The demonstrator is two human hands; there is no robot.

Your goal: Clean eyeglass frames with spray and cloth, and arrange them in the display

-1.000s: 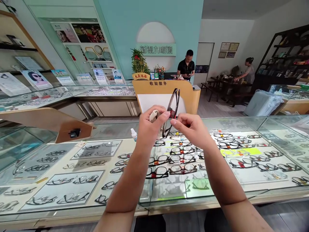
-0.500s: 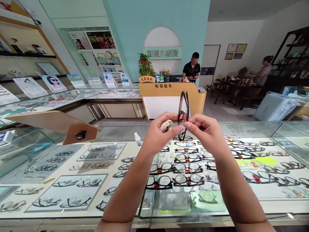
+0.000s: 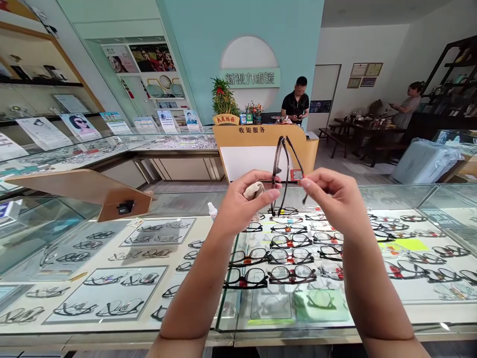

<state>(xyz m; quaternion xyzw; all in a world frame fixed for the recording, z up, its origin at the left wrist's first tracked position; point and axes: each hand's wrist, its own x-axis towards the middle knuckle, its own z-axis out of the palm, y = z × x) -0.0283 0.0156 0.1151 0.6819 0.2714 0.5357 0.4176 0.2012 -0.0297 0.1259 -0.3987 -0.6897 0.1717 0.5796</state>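
Note:
A pair of dark-framed eyeglasses (image 3: 282, 171) hangs upright above the glass counter, held between my two hands. My left hand (image 3: 246, 201) pinches the frame near the hinge and also holds a beige cloth (image 3: 254, 190) against the palm. My right hand (image 3: 331, 201) pinches the thin temple arm with finger and thumb, right by a small red tag (image 3: 296, 174) on the glasses. One temple arm stands swung outward. A small white dropper bottle (image 3: 212, 211) stands on the counter just left of my left hand.
Under my forearms lies a glass display counter (image 3: 149, 340) with rows of eyeglasses (image 3: 290, 256). A tilted wooden sign (image 3: 85, 191) stands at left. Ahead is a cashier desk (image 3: 261, 144) with a person (image 3: 296, 102) behind it. Another person (image 3: 408, 107) stands at right beyond a plastic-wrapped bundle (image 3: 425, 161).
My right hand has moved rightward, away from my left, and the temple arm has swung outward, exposing the red tag. The cloth stays in my left hand.

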